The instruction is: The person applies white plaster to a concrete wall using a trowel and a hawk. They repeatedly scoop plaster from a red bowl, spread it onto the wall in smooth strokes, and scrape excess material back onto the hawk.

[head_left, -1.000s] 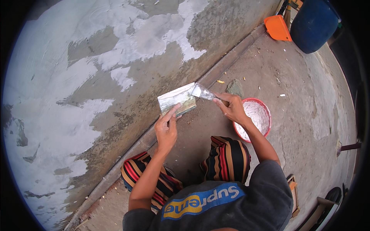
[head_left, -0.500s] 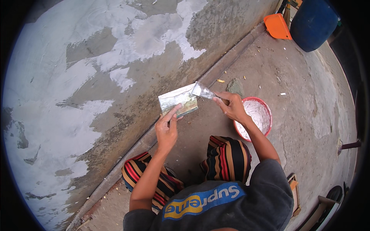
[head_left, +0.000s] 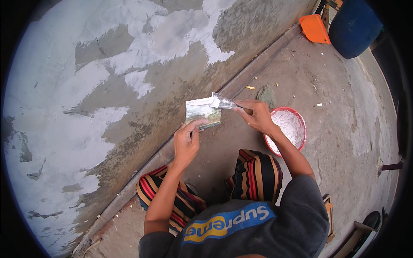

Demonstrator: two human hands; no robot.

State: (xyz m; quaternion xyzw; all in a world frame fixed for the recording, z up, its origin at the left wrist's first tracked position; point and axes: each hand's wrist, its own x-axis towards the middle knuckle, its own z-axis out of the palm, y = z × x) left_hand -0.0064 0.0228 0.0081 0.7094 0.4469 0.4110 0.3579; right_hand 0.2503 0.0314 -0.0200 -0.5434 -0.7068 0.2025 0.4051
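A flat rectangular plate (head_left: pixel 201 112), smeared with white putty along its far edge, is gripped at its near edge by my left hand (head_left: pixel 186 139). My right hand (head_left: pixel 257 115) is wrapped round the handle of a putty knife (head_left: pixel 224 102). The knife's blade touches the plate's far right corner, where white putty sits. Just beyond my right wrist stands a red-rimmed bucket (head_left: pixel 305 131) of white putty, partly hidden by my forearm. Ahead and to the left rises a grey wall (head_left: pixel 103 92), with patches of white putty spread over it.
A low ledge (head_left: pixel 254 64) runs along the wall's foot. At the far right are an orange dustpan (head_left: pixel 315 29) and a blue barrel (head_left: pixel 355 30). A flat stone-like lump (head_left: pixel 266 95) lies beyond the bucket. A wooden frame (head_left: pixel 329 217) lies at the near right.
My left hand has turned the plate and brought it slightly right. The putty knife has shifted a little left across the plate's corner, its blade now more level.
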